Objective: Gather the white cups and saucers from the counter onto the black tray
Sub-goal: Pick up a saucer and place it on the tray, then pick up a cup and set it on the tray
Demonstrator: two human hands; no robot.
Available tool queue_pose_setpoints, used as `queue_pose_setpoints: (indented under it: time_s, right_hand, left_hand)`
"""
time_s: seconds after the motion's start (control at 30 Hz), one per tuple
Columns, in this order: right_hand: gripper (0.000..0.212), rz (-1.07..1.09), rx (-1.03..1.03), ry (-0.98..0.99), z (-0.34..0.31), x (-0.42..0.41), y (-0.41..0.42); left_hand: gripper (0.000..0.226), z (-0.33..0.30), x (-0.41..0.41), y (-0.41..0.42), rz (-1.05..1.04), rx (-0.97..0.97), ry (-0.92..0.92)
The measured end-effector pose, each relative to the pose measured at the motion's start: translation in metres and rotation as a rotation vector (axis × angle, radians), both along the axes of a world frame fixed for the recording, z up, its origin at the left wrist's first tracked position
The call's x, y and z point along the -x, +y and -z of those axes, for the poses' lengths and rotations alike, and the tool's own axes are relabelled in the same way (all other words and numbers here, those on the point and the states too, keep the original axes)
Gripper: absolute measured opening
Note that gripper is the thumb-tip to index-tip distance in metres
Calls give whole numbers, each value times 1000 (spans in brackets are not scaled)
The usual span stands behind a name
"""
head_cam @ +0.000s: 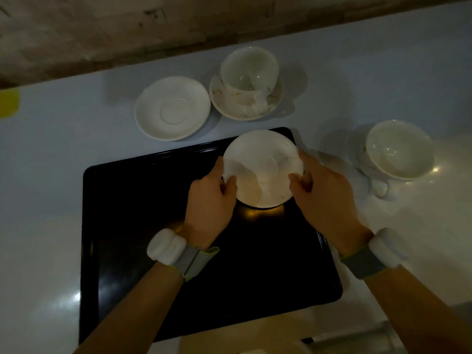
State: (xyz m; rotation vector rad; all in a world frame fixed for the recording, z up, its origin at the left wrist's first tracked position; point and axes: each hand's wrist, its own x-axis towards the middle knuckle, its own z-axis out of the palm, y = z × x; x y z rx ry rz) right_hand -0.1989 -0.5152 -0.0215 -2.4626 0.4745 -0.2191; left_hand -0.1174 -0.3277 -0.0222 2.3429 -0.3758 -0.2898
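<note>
Over the far-right part of the black tray (pixel 153 226), both hands hold 1 saucer (pixel 263 167) w/ a faint marbled pattern. Left hand (pixel 209 198) pinches its left rim, thumb on top; right hand (pixel 324 192) pinches the right rim the same way. 2-sided grip probably keeps it level for setting down; can't tell if it touches the tray yet. A warm glow shows on the tray just under its near edge.

Rest is off the tray, on the bench (pixel 51 175): plain saucer (pixel 172 108) just beyond the tray's far edge, cup on a marbled saucer (pixel 249 75) beside it to the right, lone cup (pixel 399 149) right of the tray, well apart from the hands. Tray otherwise bare, so task looks early.
</note>
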Motion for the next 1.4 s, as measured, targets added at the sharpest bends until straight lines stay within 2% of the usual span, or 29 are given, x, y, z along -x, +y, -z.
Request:
queue_pose_setpoints:
  time_s: [0.13,0.27,0.4,0.5,0.63,0.8,0.97,1.07,1.2,1.3,1.4]
  right_hand:
    - [50,6,-19,13,-2,0,1]
    - [47,-1,-47,-11,-7,3,-1]
    - [37,28,-56,-111,-19,13,-8]
    - [33,46,-32,-176,-33,22,-19]
    - [27,116,-8,-209,-47,36,-40]
    - [20,178,33,-222,-54,51,-66]
    - [21,244,80,-218,-52,69,-100]
    - [31,313,79,-229,-47,74,-118]
    - [50,354,53,-210,-37,77,-132]
    - [60,401,75,-140,-27,78,-141]
    - [63,395,-4,-81,-18,77,-146]
  left_hand:
    - [55,-2,-1,-2,5,-42,4]
    - [60,-7,-3,-3,35,-163,-32]
    - [56,-22,0,-11,0,-322,-209]
    - [50,-37,3,-26,47,-229,-233]
    - [21,-49,9,-60,158,-128,-259]
    - [19,-51,14,-98,271,-118,-297]
    - [19,-52,20,-134,321,53,-199]
    - [32,-49,19,-152,328,166,-58]
    - [43,-42,19,-165,301,226,160]
    - [53,-39,20,-176,302,180,265]
    - [65,-31,22,-186,325,110,307]
